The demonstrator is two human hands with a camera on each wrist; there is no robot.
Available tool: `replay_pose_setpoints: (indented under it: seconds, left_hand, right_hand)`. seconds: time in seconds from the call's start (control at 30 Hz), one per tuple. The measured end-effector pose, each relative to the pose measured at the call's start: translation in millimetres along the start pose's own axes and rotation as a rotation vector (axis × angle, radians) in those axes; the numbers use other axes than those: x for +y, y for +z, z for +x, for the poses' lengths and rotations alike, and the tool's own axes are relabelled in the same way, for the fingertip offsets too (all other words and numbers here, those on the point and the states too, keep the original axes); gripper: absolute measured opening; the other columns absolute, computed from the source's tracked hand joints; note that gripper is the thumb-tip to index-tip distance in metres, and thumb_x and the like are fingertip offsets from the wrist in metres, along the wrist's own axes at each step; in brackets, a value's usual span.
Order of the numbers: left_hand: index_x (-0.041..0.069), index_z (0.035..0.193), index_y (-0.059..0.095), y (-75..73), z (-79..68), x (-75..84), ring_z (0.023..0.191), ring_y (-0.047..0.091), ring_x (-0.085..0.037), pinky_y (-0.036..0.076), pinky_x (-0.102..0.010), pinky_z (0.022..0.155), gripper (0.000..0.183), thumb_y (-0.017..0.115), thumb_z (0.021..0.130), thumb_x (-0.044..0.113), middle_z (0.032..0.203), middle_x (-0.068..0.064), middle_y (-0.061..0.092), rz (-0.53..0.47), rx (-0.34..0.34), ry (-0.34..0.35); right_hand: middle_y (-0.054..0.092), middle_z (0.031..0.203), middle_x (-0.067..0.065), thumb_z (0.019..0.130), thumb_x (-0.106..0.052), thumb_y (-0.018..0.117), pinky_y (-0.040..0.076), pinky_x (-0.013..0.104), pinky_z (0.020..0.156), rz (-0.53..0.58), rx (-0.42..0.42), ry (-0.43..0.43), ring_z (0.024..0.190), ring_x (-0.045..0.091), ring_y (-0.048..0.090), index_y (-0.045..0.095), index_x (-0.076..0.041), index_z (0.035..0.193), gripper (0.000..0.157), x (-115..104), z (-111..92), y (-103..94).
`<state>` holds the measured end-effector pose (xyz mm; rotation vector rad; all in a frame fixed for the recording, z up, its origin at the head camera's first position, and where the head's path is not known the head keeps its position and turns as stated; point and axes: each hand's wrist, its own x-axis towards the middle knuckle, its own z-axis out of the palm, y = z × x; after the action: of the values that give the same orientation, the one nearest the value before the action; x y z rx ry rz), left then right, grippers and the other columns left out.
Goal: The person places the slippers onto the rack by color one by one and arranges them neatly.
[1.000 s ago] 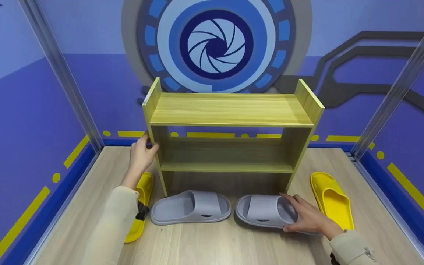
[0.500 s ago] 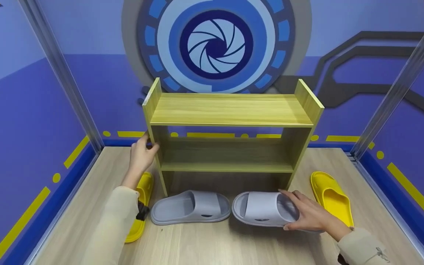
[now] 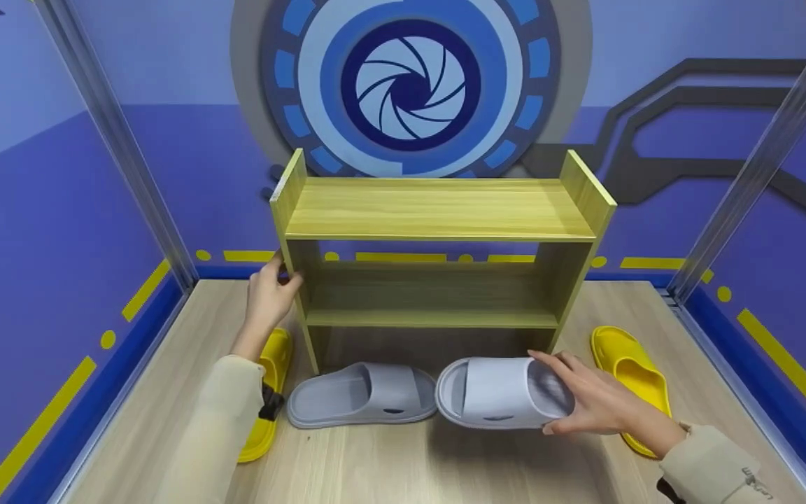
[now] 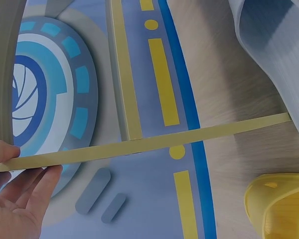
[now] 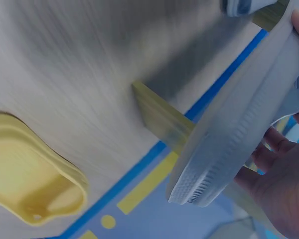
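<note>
My left hand (image 3: 270, 297) grips the left side panel of a small wooden shelf rack (image 3: 438, 208); in the left wrist view, thumb and fingers (image 4: 42, 191) pinch the panel's edge. My right hand (image 3: 595, 399) holds a grey slipper (image 3: 497, 392) by its heel end, thumb on the near side and fingers on the far side. That slipper hangs above the floor, its shadow below; the right wrist view shows its sole edge (image 5: 239, 124). The other grey slipper (image 3: 392, 392) lies on the floor before the rack, toe to the right.
One yellow slipper (image 3: 630, 371) lies right of the rack, partly behind my right hand. Another yellow slipper (image 3: 259, 437) lies on the left, partly covered by my left forearm. Blue printed walls (image 3: 186, 154) with metal corner posts enclose the wood-look floor (image 3: 368, 469).
My right hand has lifted the right grey slipper off the floor, raising it and shifting it slightly left. My left hand stays on the rack's side panel.
</note>
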<state>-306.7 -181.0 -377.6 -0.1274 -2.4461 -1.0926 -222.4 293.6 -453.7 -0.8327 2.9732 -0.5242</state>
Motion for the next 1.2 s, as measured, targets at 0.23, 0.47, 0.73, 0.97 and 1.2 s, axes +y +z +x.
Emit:
replay_pose_setpoints:
  seconds: [0.23, 0.47, 0.73, 0.97, 1.2]
  left_hand:
    - [0.002, 0.114, 0.053, 0.4, -0.3, 0.0, 0.087, 0.058, -0.033, 0.046, -0.043, 0.071, 0.033, 0.057, 0.083, 0.012, 0.099, -0.021, 0.060, -0.002, -0.010, -0.001]
    - [0.003, 0.115, 0.053, 0.1, -0.3, 0.5, 0.085, 0.059, -0.031, 0.047, -0.042, 0.070, 0.034, 0.057, 0.083, 0.013, 0.099, -0.019, 0.061, -0.002, -0.010, -0.002]
    - [0.003, 0.113, 0.054, 1.4, 0.1, -0.9, 0.085, 0.058, -0.032, 0.047, -0.042, 0.071, 0.032, 0.057, 0.082, 0.012, 0.098, -0.019, 0.061, -0.004, 0.002, 0.000]
    - [0.002, 0.108, 0.056, 1.9, 0.4, -1.7, 0.083, 0.059, -0.030, 0.047, -0.041, 0.070, 0.028, 0.057, 0.082, 0.010, 0.095, -0.018, 0.062, -0.005, 0.009, 0.007]
    - [0.002, 0.108, 0.055, 0.6, 0.4, 0.3, 0.083, 0.059, -0.031, 0.047, -0.042, 0.069, 0.028, 0.058, 0.082, 0.010, 0.094, -0.019, 0.062, 0.000, 0.002, 0.000]
  right_hand:
    - [0.043, 0.109, -0.002, 0.055, -0.068, 0.064, 0.044, 0.031, 0.064, -0.073, 0.063, -0.079, 0.082, 0.014, 0.045, 0.026, -0.029, 0.138, 0.099, -9, 2, -23.3]
    - [0.042, 0.108, -0.002, 0.056, -0.061, 0.070, 0.044, 0.030, 0.063, -0.124, 0.097, -0.131, 0.081, 0.013, 0.044, 0.028, -0.027, 0.137, 0.097, -19, 5, -45.8]
    - [0.043, 0.106, -0.001, 0.056, -0.060, 0.071, 0.044, 0.028, 0.060, -0.141, 0.148, -0.164, 0.081, 0.013, 0.044, 0.028, -0.028, 0.137, 0.097, -29, 9, -67.5]
    - [0.045, 0.108, 0.001, 0.054, -0.059, 0.072, 0.044, 0.031, 0.060, -0.159, 0.216, -0.203, 0.084, 0.014, 0.045, 0.028, -0.027, 0.137, 0.099, -35, 13, -83.9]
    - [0.043, 0.111, 0.001, 0.057, -0.061, 0.069, 0.044, 0.031, 0.062, -0.157, 0.211, -0.147, 0.085, 0.016, 0.044, 0.024, -0.031, 0.138, 0.097, -46, 16, -104.0]
